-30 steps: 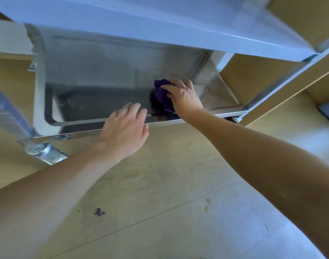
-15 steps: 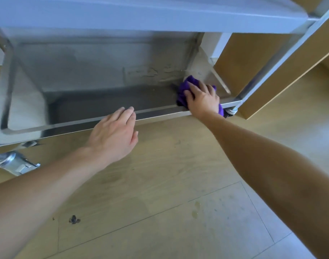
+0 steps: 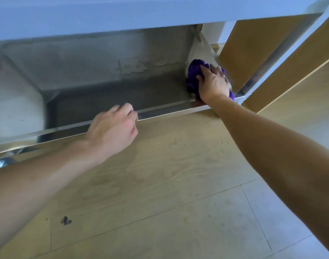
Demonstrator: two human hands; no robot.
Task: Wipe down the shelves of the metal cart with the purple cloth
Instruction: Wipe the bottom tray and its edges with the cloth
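Metal cart (image 3: 122, 15): bottom shelf (image 3: 113, 98) long axis left-right across view, front rim (image 3: 169, 108) climbing rightward. Left hand (image 3: 113, 126): fingers curled, touching front rim; actual grip, cannot tell. Right hand (image 3: 213, 82): fingers bent over wad, gripping. Purple cloth (image 3: 192, 71): bunched at shelf's right end, against side wall.
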